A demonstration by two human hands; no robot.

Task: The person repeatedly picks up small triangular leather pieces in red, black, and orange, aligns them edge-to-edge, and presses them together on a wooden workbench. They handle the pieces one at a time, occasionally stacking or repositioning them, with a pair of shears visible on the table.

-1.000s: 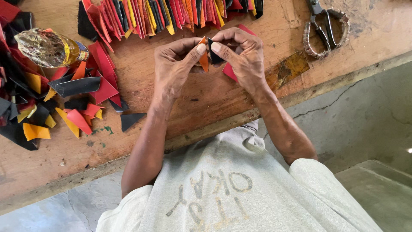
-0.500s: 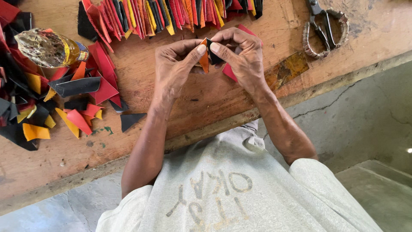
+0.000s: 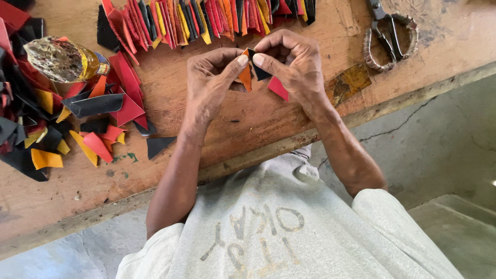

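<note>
My left hand point(image 3: 212, 82) and right hand point(image 3: 292, 64) each pinch the small orange-and-black folded piece point(image 3: 250, 70), held above the worktop point(image 3: 248, 129) mid-width. I see bare wood toward the near edge; scissors point(image 3: 388, 36) lie far right.

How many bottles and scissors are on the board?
2: one bottle lying on the scraps at far left, one pair of scissors at upper right. More could lie outside the frame.
</note>
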